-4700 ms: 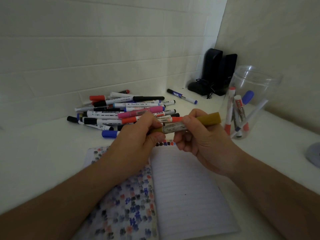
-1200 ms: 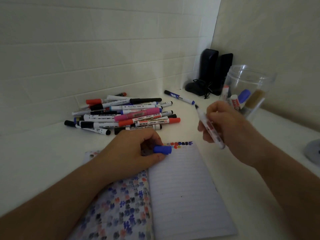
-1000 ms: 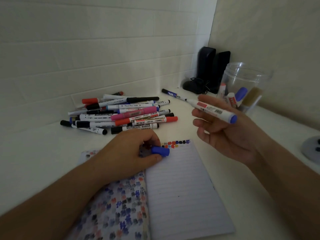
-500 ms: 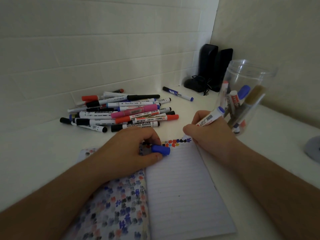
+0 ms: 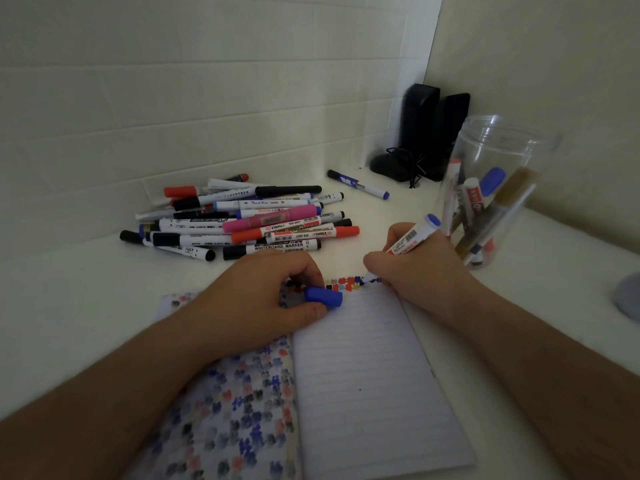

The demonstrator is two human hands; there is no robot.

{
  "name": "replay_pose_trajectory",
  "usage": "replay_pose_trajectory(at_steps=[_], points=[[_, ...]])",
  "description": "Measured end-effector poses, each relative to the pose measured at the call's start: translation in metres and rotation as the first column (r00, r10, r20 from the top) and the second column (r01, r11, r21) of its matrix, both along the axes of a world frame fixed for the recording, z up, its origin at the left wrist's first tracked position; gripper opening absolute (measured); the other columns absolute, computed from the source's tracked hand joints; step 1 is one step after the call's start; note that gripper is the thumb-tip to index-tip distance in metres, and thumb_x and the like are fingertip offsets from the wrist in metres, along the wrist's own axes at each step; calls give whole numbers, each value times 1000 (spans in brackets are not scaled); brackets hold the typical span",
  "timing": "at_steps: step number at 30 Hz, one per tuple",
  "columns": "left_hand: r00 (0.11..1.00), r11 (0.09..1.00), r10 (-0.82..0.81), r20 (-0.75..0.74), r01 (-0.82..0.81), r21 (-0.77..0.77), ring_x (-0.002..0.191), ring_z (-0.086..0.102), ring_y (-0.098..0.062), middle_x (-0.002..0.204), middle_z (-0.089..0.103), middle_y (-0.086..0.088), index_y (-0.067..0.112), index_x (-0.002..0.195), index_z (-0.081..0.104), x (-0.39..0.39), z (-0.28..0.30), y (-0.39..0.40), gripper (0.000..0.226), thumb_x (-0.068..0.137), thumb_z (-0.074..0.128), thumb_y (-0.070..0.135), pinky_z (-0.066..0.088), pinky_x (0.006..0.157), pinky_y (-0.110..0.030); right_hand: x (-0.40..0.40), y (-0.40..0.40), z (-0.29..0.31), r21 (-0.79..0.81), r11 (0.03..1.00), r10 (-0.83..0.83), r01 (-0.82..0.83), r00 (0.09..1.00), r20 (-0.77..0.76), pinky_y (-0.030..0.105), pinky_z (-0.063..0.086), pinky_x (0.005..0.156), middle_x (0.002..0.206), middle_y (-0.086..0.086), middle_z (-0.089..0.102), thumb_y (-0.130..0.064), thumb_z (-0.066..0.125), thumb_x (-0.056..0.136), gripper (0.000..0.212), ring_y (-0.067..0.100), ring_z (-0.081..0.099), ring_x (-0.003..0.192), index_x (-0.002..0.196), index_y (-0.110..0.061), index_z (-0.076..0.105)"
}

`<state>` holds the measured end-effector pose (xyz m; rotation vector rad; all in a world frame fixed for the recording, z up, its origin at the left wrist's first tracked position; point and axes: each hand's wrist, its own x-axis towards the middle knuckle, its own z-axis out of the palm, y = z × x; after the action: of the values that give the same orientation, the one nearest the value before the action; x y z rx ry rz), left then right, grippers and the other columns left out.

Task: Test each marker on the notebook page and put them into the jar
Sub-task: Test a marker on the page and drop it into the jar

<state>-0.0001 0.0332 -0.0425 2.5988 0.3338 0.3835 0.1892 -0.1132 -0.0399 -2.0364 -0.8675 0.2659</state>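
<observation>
Right hand (image 5: pixel 419 271) grips marker (image 5: pixel 412 235), tip seemingly touching notebook page (image 5: pixel 367 368).

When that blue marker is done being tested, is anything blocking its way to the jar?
Nothing visible does. The right hand holds the blue marker at the page's top edge, and the jar stands just beyond it, mouth open. The blue cap is in the left hand.

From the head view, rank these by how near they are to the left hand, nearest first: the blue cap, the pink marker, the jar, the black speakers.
1. blue cap: pinched in the left hand, at the page's top edge.
2. pink marker: in the pile just beyond the hand.
3. jar: far right.
4. black speakers: back corner.
</observation>
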Motion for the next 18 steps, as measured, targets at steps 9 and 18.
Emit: replay_pose_trajectory(at_steps=[9,18], points=[[1000,1000,6,-8,-6,-5,99,57,6,102,64,26,41,103,64,0,0,0,24,82,73,49,51,87,-23,1,0,-1,30,1000,3,-3,1000,13,12,37,43,58,-1,45,-18,74,79,32,8,43,50,67,-16,44],[1000,1000,4,-7,-4,-5,99,57,6,103,64,26,40,103,64,-1,1,-1,24,82,73,48,51,87,-23,0,-1,-1,23,998,51,-51,999,2,15,40,46,54,-5,47,-18,76,79,33,5,44,47,66,-17,46]])
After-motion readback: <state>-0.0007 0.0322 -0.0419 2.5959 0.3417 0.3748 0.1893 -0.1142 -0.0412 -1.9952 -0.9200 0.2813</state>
